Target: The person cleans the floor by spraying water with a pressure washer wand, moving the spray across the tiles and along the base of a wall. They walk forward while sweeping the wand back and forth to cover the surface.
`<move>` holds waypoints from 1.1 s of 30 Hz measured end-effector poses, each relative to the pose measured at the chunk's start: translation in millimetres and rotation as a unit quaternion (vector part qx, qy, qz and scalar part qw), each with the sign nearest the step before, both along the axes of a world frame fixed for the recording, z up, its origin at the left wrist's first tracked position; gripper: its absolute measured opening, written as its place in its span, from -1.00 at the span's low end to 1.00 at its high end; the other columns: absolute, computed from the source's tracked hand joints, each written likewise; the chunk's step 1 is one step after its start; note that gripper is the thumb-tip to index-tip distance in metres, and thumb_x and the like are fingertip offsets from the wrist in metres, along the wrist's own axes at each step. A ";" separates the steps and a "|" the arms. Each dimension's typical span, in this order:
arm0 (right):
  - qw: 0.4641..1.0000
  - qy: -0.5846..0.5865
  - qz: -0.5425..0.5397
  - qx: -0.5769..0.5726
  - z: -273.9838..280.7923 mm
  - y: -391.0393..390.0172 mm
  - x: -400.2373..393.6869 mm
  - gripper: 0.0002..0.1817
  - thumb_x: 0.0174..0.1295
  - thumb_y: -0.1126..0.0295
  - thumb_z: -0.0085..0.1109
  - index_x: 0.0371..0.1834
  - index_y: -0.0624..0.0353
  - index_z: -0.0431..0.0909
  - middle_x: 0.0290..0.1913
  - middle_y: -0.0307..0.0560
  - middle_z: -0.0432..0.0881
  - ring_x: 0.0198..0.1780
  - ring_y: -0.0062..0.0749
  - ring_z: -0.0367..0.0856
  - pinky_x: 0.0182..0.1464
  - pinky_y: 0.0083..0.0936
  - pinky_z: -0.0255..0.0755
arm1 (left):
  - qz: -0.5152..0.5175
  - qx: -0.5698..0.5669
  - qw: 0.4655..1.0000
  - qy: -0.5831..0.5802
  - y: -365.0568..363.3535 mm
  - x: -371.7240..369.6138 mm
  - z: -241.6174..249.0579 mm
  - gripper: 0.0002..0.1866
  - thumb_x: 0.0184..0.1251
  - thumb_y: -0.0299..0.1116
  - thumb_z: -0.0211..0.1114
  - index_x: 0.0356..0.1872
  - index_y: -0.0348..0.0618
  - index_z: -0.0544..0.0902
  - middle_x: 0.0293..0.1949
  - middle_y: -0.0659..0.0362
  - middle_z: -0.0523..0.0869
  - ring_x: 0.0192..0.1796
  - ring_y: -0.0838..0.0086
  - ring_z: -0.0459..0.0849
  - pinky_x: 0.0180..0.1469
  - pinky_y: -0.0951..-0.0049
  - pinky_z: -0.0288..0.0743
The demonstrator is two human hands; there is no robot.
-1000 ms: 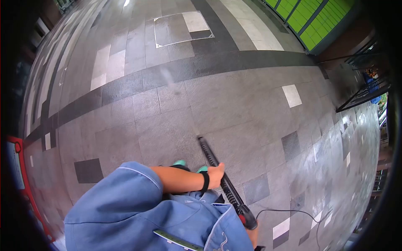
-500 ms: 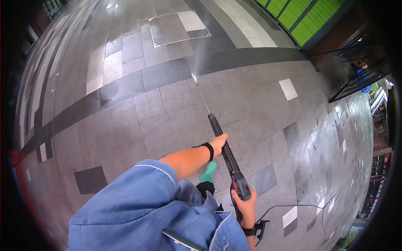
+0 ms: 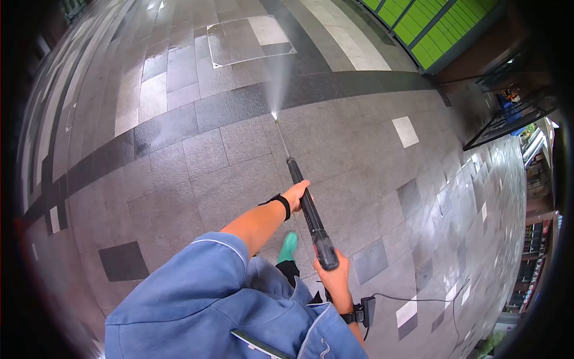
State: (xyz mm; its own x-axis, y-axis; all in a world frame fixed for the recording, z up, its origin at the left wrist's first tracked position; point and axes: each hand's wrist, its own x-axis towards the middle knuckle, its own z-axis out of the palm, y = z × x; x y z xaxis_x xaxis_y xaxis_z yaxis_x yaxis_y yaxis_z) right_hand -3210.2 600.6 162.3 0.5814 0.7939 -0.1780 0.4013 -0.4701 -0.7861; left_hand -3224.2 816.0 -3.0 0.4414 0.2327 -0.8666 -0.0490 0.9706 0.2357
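Observation:
A black pressure washer gun [image 3: 311, 218] points away from me, its thin metal lance reaching forward over the paving. From the nozzle a white fan of water spray [image 3: 277, 90] spreads toward the dark band of tiles. My left hand [image 3: 296, 195] is wrapped round the front part of the gun. At the rear, my right hand [image 3: 335, 273] grips the handle, its fingers partly hidden by the gun body. Both wrists wear black bands. The stone paving [image 3: 239, 173] beneath is wet and shiny in places.
A dark hose or cable [image 3: 412, 298] trails over the tiles at lower right. Green panels [image 3: 445, 33] stand at the upper right, near a black-framed board [image 3: 499, 128]. A square floor cover [image 3: 236, 45] lies ahead. My green boot [image 3: 288, 247] shows below the gun.
Both hands and the gun have shifted slightly left and up in view. The spray looks wider and denser. The hold on the gun is unchanged.

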 end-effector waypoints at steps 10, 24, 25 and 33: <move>0.999 -0.045 0.011 -0.003 -6.4 16.9 12.2 -0.74 -0.24 0.39 0.25 -0.48 0.32 0.47 -0.63 0.00 0.51 -0.58 -0.40 0.50 -0.48 -0.48 0.36 | -0.005 -0.008 1.000 -0.007 17.2 13.0 -6.0 -0.55 0.17 -0.06 0.06 -0.13 -0.24 0.29 -0.46 0.09 0.47 -0.52 0.40 0.52 -0.47 0.34 0.51; 0.999 0.034 0.014 -0.038 9.8 23.0 5.0 -0.62 -0.20 0.44 0.23 -0.23 0.33 0.48 -0.47 0.02 0.57 -0.45 -0.35 0.56 -0.37 -0.49 0.40 | 0.015 0.003 1.000 -0.014 19.2 13.5 1.6 -0.58 0.14 -0.07 0.13 -0.23 -0.20 0.27 -0.58 0.10 0.42 -0.60 0.36 0.48 -0.58 0.31 0.46; 0.997 0.057 0.020 -0.042 19.7 20.4 3.2 -0.63 -0.19 0.44 0.23 -0.24 0.32 0.48 -0.48 -0.04 0.57 -0.48 -0.46 0.53 -0.39 -0.53 0.39 | 0.023 0.011 1.000 -0.014 13.2 7.8 4.6 -0.57 0.13 -0.05 0.14 -0.23 -0.20 0.28 -0.56 0.08 0.43 -0.59 0.35 0.49 -0.58 0.30 0.46; 0.925 0.334 0.124 -0.134 19.5 14.4 17.6 -0.69 -0.21 0.39 0.35 -0.36 0.26 0.54 -0.59 -0.28 0.51 -0.58 -0.66 0.42 -0.51 -0.69 0.30 | 0.198 -0.048 0.973 0.108 -32.4 -131.6 7.5 -0.59 0.14 -0.22 0.03 -0.09 -0.33 0.30 -0.27 0.03 0.48 -0.33 0.23 0.57 -0.25 0.11 0.50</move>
